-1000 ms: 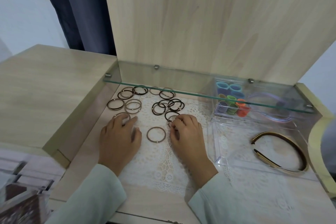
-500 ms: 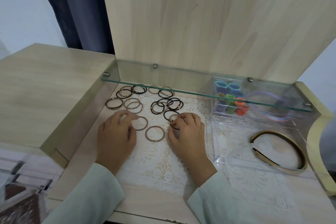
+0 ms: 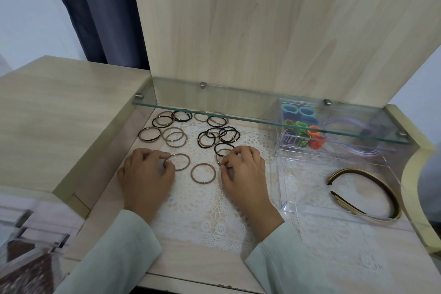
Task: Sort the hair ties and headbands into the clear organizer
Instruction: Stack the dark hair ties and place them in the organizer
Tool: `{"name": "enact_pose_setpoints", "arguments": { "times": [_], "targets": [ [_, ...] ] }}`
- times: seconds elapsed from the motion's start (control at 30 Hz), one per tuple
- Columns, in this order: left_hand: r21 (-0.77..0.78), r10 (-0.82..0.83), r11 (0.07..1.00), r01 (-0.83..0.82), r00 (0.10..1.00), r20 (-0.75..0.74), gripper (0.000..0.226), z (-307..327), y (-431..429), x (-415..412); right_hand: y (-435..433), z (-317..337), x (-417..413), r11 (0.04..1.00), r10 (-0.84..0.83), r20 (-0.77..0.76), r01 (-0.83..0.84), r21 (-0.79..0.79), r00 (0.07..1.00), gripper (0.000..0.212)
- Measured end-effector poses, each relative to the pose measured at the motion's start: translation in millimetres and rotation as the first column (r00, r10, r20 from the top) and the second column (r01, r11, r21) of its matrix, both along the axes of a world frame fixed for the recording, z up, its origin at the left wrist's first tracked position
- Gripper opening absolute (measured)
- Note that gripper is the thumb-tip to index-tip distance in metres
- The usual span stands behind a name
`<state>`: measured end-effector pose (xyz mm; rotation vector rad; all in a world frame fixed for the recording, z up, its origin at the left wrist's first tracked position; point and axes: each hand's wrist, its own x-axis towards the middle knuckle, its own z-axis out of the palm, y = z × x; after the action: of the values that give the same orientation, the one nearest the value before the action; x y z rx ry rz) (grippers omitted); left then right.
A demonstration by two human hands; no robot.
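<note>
Brown and black hair ties [image 3: 216, 137] scattered over white lace doily [image 3: 210, 210]. Blue, green, orange and lilac ties [image 3: 301, 130] seen in clear organizer [image 3: 290, 206]. Tan-and-black headband [image 3: 365, 194]; lilac headband [image 3: 343, 122]. Pale mint sleeves [image 3: 124, 258].

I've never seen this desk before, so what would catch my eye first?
Probably the scatter of brown and black hair ties on the lace mat, with the left hand and right hand each fingering one. Next, the bright coloured hair ties in the clear organizer at right, under the glass shelf.
</note>
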<state>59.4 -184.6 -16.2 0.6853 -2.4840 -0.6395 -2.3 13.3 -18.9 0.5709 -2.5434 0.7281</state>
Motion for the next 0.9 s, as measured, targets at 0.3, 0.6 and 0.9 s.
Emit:
{"name": "enact_pose_setpoints", "arguments": {
  "times": [0.3, 0.6, 0.9],
  "targets": [
    [0.049, -0.053, 0.997, 0.055, 0.998, -0.043, 0.005, -0.9, -2.0, -0.5, -1.9, -2.5, 0.0, 0.998, 0.023, 0.034, -0.026, 0.064, 0.999, 0.004],
    [0.055, -0.137, 0.987, 0.153, 0.965, -0.223, 0.008, -5.1, -4.9, -1.7, -1.3, 0.7, 0.3, 0.996, 0.084, 0.136, -0.078, -0.050, 0.987, 0.012],
    [-0.105, -0.427, 0.901, 0.420, 0.822, -0.377, 0.007, 4.3, 3.8, 4.1, 0.8, 2.3, -0.3, 0.985, 0.147, 0.199, -0.126, -0.115, 0.969, 0.010]
  ]
}}
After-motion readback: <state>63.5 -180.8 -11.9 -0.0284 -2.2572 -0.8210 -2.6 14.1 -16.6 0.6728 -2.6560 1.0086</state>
